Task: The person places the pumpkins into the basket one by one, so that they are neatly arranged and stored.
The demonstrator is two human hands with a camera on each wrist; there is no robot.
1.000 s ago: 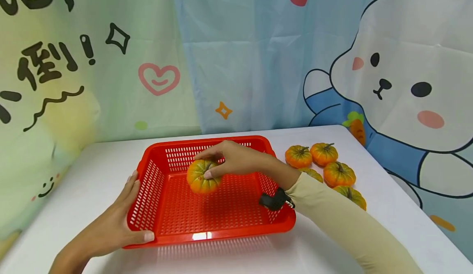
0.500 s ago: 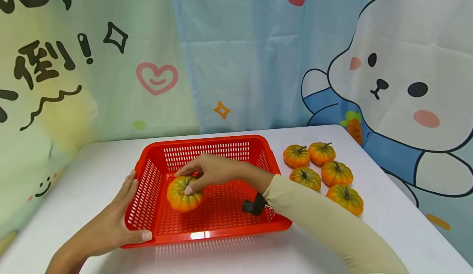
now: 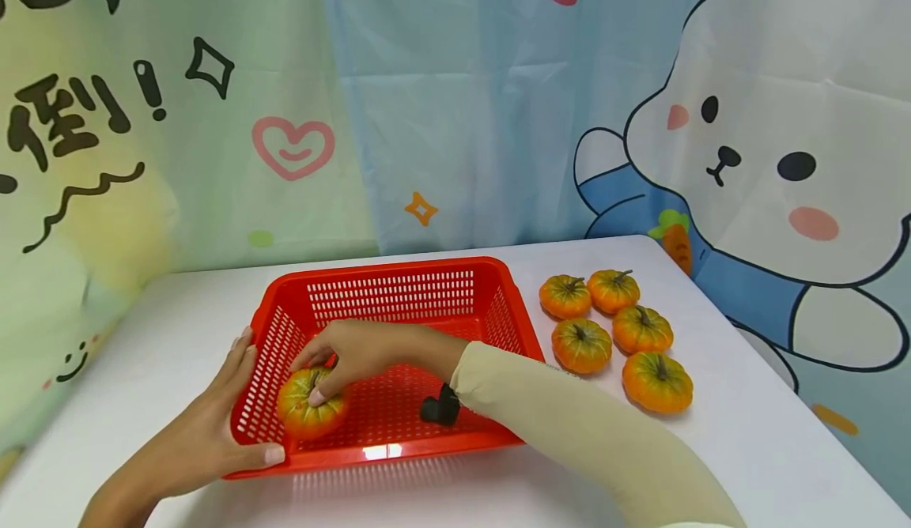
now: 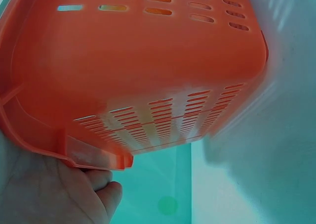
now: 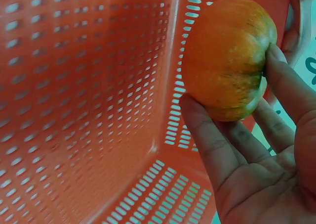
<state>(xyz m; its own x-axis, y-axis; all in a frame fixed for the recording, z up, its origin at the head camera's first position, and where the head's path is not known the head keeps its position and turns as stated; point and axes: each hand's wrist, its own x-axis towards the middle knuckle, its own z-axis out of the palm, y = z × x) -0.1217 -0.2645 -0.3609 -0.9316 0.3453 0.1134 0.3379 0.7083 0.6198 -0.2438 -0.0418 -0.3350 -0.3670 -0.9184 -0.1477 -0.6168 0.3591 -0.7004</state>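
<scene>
A small orange pumpkin (image 3: 304, 417) is in my right hand (image 3: 359, 358), inside the red plastic basket (image 3: 398, 450) near its left end. The right wrist view shows the thumb at the stem and the fingers on the side of the pumpkin (image 5: 224, 56). Whether its underside touches the basket floor cannot be told. At the basket's front left corner, my left hand (image 3: 188, 445) grips the rim, thumb on the front edge and fingers along the left side. In the left wrist view the palm (image 4: 54, 194) lies against the rim.
Several more pumpkins stand on the white table (image 3: 491, 484) right of the basket, the nearest pumpkin (image 3: 658, 382) beside my right sleeve (image 3: 569, 425). A printed curtain (image 3: 441, 101) hangs behind the table. A black wrist device (image 3: 440, 407) hangs below my right wrist.
My right hand has carried the pumpkin left and lower, from the basket's middle to its left end. My left hand keeps its hold on the rim.
</scene>
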